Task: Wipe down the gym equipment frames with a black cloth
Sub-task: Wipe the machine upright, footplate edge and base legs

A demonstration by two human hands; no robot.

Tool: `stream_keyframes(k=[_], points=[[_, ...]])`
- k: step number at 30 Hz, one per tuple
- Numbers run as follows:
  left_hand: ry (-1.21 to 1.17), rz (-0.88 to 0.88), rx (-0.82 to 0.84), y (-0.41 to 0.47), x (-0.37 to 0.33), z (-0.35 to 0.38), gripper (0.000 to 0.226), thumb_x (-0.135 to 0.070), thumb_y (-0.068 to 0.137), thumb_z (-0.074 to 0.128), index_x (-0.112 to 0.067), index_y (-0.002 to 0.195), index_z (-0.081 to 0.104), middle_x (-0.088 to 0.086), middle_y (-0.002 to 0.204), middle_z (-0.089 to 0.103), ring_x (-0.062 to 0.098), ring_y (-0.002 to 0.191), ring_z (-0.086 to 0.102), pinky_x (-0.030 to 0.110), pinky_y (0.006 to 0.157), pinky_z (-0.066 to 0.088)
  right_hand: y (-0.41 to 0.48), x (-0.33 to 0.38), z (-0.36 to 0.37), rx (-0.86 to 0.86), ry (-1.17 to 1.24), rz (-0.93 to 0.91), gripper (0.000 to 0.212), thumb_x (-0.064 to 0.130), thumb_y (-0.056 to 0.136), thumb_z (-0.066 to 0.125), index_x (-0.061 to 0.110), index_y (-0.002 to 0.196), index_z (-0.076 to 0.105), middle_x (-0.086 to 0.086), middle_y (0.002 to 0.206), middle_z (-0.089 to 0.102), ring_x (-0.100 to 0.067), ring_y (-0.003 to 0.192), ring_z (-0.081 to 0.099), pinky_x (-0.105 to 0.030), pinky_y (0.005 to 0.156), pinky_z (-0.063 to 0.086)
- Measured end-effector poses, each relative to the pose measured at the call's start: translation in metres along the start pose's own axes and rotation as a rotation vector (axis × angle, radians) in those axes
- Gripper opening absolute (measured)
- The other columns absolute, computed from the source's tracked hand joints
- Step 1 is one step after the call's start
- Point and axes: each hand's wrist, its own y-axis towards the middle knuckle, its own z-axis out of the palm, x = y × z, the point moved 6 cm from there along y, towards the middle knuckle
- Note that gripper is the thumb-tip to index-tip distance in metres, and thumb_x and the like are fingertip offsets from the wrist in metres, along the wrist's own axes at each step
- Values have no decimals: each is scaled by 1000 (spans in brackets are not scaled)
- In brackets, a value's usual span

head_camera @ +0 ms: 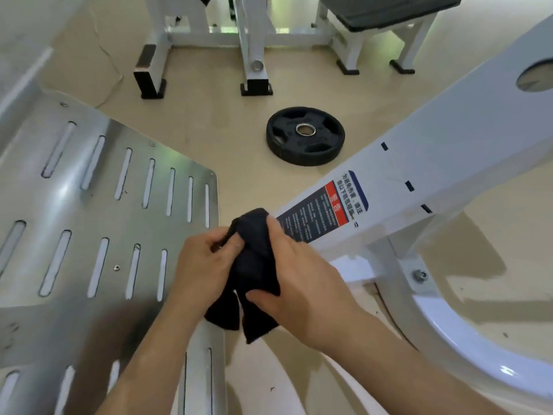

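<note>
Our left hand [200,265] and right hand [296,283] meet close below the camera, both gripping the black cloth [254,265] bunched between them. Left fingers [230,242] are curled and pinch a fold at the cloth's upper edge. Our right hand wraps the cloth from the other side, its fingers laid over the top and its thumb pressed against the lower part. Two loose ends hang down below the hands.

On our left lies a big slotted metal plate [89,205], tilted and shiny. On our right a broad white frame beam [449,139] runs diagonally down to the hands. We hold the cloth at its lower end, but we cannot tell whether it touches the paint. A curved white tube [466,333] sweeps away beneath the beam. Farther off stands a white bench [386,13] with a dark pad. A black weight plate [305,136] lies flat on the beige floor [227,115], near the beam. A warning label [323,214] sits on the beam just beside the cloth, and a small bolt [419,276] shows under the beam.
</note>
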Motion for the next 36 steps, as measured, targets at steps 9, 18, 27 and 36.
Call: stream_keyframes(k=[9,18,27,36], points=[[103,-102,382,-8,-18,-63,23,-27,74,78,-27,96,74,-5,84,75,9,74,70,27,73,54,71,8,-85,14,-206,-40,31,4,80,53,24,103,61,0,99,63,-25,94,59,-36,75,51],[634,215,-112,-47,-6,-48,52,-28,94,50,-37,143,37,-4,100,47,22,82,55,39,71,46,117,37,-55,59,-823,-365,31,7,86,55,13,117,58,-7,115,58,-28,111,50,-40,90,48],[478,222,-5,-13,93,48,69,-50,93,10,-15,152,22,0,157,24,13,146,18,33,120,11,72,6,52,354,-898,-386,48,40,100,29,15,139,42,-6,147,39,-26,137,31,-51,114,17],[346,336,56,30,-11,119,52,-39,92,18,-13,133,37,9,128,51,25,117,47,39,104,40,67,7,-42,10,-697,-216,21,25,95,37,20,105,55,0,110,60,-21,107,51,-35,94,34]])
